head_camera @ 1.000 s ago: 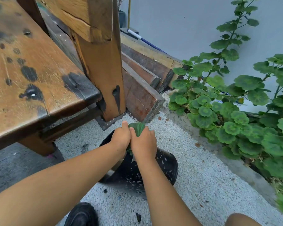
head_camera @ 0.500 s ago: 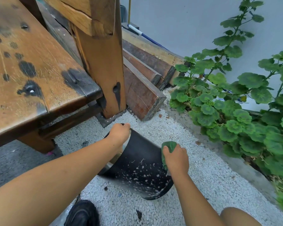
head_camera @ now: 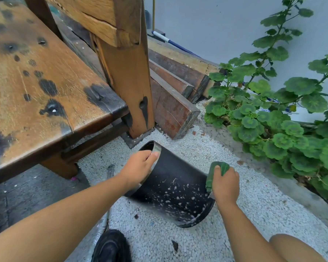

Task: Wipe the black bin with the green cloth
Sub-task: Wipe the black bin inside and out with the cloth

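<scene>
One black bin (head_camera: 175, 193) lies tilted on white gravel (head_camera: 244, 214). Right hand (head_camera: 225, 186) clamps one green cloth (head_camera: 219, 172) against its lower side; left hand (head_camera: 138, 168) grips its rim. Open gravel lies right; a wooden post (head_camera: 129, 91) stands beyond.

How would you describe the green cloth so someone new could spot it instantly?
Start at the big wooden bench on the left, then drop to the black bin lying tilted on the white gravel in front of it. The green cloth is bunched in the right hand, pressed against the bin's lower end. Unlike the leafy plant nearby, it is a smooth wad.
</scene>
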Demonstrator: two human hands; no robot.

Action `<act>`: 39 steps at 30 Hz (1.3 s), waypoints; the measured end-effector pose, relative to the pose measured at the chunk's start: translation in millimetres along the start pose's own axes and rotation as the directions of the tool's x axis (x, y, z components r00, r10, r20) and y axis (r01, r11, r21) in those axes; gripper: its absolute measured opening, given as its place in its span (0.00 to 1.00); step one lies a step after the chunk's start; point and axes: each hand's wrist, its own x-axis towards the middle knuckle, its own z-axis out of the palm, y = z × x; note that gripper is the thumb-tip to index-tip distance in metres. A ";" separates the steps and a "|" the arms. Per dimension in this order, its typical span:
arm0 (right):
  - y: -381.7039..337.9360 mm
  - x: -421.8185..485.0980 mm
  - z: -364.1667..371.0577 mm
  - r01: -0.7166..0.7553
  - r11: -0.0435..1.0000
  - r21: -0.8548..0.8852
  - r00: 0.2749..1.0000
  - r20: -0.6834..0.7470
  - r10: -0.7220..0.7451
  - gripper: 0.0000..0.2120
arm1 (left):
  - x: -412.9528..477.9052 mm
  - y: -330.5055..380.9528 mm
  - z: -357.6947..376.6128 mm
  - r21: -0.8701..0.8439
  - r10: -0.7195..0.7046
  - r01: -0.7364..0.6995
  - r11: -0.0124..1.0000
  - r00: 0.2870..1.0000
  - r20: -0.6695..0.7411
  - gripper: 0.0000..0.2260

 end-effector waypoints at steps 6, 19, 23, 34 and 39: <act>-76.3 -43.3 -5.8 0.199 0.950 0.240 0.976 0.038 -0.214 0.12 | 15.8 -2.7 0.4 0.026 -0.093 0.096 0.995 0.990 -0.106 0.21; -129.2 -88.9 59.4 0.320 0.948 0.001 0.946 0.065 -0.319 0.28 | 38.9 -3.5 26.8 -0.146 -0.244 0.213 0.966 0.937 -0.250 0.24; -118.6 -74.1 61.0 0.373 0.927 -0.031 0.927 0.054 -0.371 0.27 | 43.2 3.9 29.6 -0.148 -0.243 0.211 0.966 0.936 -0.253 0.25; -25.7 -9.8 50.0 0.087 0.986 -0.144 0.996 0.009 -0.086 0.26 | 56.1 6.7 24.2 -0.131 -0.269 0.247 0.960 0.942 -0.199 0.24; -9.1 6.2 47.2 0.027 0.985 -0.168 1.000 0.008 -0.026 0.25 | 49.1 1.7 22.5 -0.144 -0.208 0.182 0.973 0.960 -0.190 0.23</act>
